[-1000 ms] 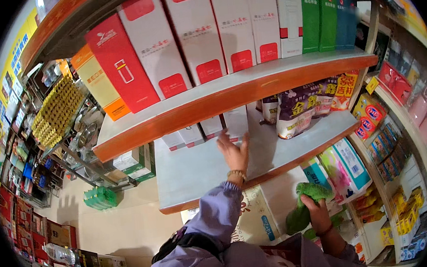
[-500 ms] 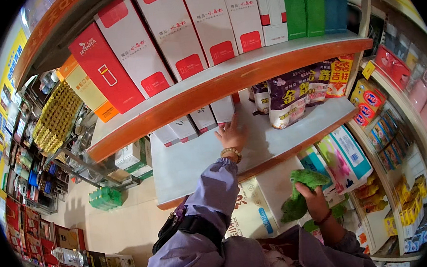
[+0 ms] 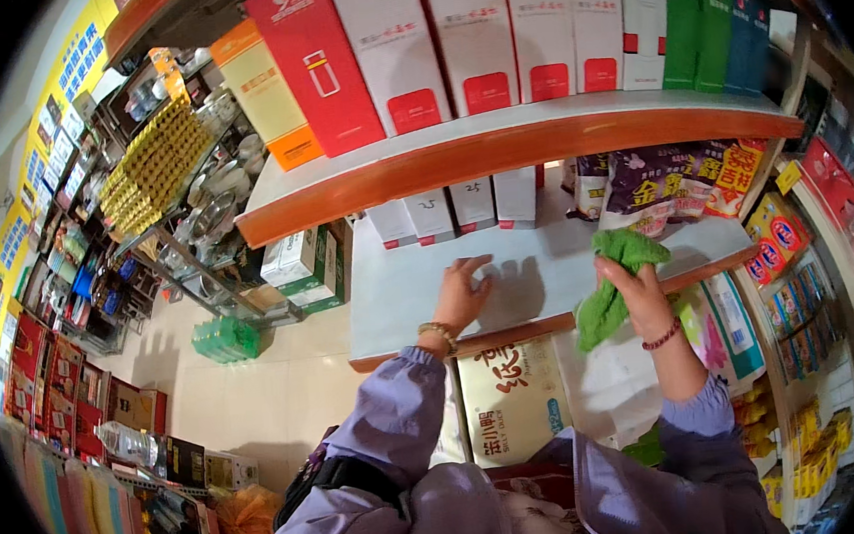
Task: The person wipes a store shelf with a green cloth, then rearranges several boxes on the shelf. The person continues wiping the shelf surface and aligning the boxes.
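My right hand grips a crumpled green cloth, which hangs by the front edge of a grey shelf board with an orange-brown edge. Above that same board hovers my left hand, its fingers apart and nothing in them. Several white boxes with red lower edges stand toward the back left of the board. At its right are purple and white bags and a red and yellow bag, close behind the cloth.
Tall cartons line the upper shelf: an orange one, a red one, white ones and green ones. Below the board is a cream package. Green bottles stand on the floor, left. Stacked yellow egg trays rest on a rack.
My left hand has come away from the white boxes, back toward the shelf's front. The right hand has raised the green cloth to the shelf edge. The view has shifted left.
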### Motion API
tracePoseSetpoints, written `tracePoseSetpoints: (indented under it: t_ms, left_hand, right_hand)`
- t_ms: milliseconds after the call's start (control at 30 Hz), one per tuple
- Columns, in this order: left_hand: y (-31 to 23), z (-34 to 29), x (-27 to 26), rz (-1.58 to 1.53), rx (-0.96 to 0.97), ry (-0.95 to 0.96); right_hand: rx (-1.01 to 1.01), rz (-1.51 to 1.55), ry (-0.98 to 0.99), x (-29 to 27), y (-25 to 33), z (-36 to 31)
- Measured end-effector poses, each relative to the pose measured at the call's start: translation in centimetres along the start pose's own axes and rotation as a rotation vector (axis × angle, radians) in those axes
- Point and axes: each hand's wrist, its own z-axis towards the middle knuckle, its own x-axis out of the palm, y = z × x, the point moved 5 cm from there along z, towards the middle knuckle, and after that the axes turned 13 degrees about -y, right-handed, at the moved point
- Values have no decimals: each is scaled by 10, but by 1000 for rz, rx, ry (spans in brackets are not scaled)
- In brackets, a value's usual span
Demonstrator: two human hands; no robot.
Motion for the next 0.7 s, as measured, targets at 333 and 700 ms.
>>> tracePoseSetpoints:
  t_ms: [333,700]
  left_hand:
    - [98,2,-110,50,-150,-197]
    - [155,54,-100,15,-208,-181]
  right_hand:
    - [51,-68,107,28,-7,42]
    - [-96,-1077,284,-5,-59,105]
